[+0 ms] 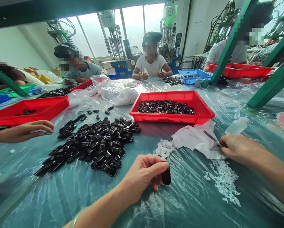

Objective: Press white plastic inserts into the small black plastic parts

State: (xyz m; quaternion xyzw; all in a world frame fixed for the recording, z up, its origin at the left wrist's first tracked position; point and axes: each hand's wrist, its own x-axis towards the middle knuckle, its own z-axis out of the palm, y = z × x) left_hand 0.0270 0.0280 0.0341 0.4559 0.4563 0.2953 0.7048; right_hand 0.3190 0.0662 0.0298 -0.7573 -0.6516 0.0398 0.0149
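Observation:
My left hand point(140, 175) pinches a small glossy black plastic part point(166, 177) between thumb and fingers, low in front of me. Closed around slim metal tweezers point(211, 138), my right hand point(242, 148) is out to the right, their tip pointing left over a crumpled white cloth point(195, 139). Below that hand lie scattered small white bits point(225, 182). Chunkier white pieces point(165, 148) form a small heap just beyond my left hand. A large pile of similar black parts point(99, 142) spreads over the plastic-covered table on the left.
A red tray point(171, 118) of black parts stands beyond the pile. A translucent bottle point(237, 125) lies by my right hand. A co-worker's hand point(25, 130) reaches in at left, near another red tray point(30, 109). Green posts point(232, 44) rise at right; several people sit around.

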